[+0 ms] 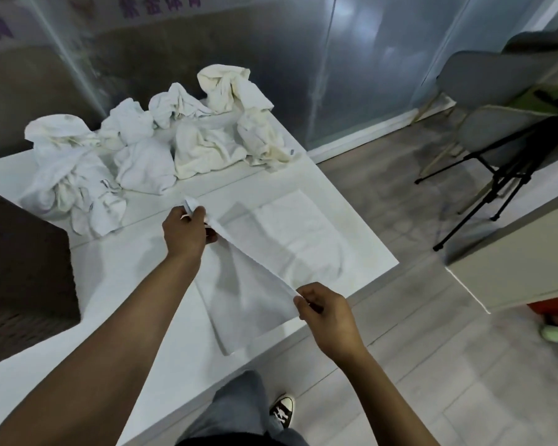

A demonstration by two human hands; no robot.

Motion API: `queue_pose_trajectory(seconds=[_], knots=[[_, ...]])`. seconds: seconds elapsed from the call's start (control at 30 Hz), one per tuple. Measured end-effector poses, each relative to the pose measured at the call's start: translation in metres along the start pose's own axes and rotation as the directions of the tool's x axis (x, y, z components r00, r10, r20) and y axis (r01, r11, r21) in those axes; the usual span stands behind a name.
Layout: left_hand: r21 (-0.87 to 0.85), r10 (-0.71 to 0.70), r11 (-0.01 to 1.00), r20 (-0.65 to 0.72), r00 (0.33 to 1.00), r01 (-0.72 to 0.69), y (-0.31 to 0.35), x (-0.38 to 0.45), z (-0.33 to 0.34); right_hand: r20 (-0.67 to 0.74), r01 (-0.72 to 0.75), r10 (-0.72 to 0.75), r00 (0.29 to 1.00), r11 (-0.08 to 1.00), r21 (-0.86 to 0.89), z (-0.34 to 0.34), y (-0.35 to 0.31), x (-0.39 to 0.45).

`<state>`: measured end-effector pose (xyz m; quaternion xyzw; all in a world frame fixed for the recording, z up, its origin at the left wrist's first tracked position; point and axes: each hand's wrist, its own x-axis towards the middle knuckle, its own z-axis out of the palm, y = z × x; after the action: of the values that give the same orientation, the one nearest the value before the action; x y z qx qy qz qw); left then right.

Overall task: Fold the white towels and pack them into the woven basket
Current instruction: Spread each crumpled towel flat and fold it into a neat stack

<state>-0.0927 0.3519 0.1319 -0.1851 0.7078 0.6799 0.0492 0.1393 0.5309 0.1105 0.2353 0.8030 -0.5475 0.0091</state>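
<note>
Hands hold one white towel (255,284) by two corners above the near part of the white table (116,284). Left hand (186,231) pinches the far corner between thumb and curled fingers; right hand (327,312) pinches the near corner the same way, just past the table's near right edge. Between the two hands the towel's raised edge runs taut, and the rest of the cloth slopes down to lie flat on the table. Just right of it, a folded towel (298,225) lies flat. Along the far edge sits a pile (149,146) of crumpled white towels, some yellowed. Right of the table, across the grey floor (400,365), a grey chair (496,101) and a black tripod (503,175) stand by a frosted glass wall (368,59).
</note>
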Motion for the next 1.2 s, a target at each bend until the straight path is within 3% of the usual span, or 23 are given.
queue_pose_trajectory(seconds=[0.4, 0.8, 0.9, 0.97, 1.1, 1.2], knots=[[0.137, 0.023, 0.99, -0.018, 1.0, -0.021, 0.004, 0.02, 0.154, -0.066, -0.084, 0.088, 0.994, 0.995, 0.061, -0.085, 0.04, 0.084], [0.313, -0.059, 0.949, 0.042, 0.997, 0.043, -0.042, 0.046, 0.278, -0.065, -0.29, 0.285, 0.956, 0.953, -0.088, -0.142, 0.1, 0.162], [0.283, -0.13, 0.956, 0.151, 0.98, 0.083, -0.059, 0.052, 0.288, -0.037, -0.323, 0.321, 0.946, 0.936, -0.14, -0.147, 0.118, 0.185], [0.356, -0.171, 0.931, 0.211, 0.962, 0.087, -0.079, 0.052, 0.285, -0.028, -0.336, 0.337, 0.941, 0.922, -0.191, -0.148, 0.133, 0.199], [0.618, -0.165, 0.785, 0.151, 0.975, 0.037, -0.122, 0.02, 0.252, 0.007, -0.31, 0.325, 0.946, 0.908, -0.282, -0.158, 0.162, 0.223], [0.739, -0.211, 0.668, 0.073, 0.975, 0.09, -0.158, -0.023, 0.205, 0.051, -0.283, 0.311, 0.949, 0.912, -0.298, -0.164, 0.173, 0.228]])
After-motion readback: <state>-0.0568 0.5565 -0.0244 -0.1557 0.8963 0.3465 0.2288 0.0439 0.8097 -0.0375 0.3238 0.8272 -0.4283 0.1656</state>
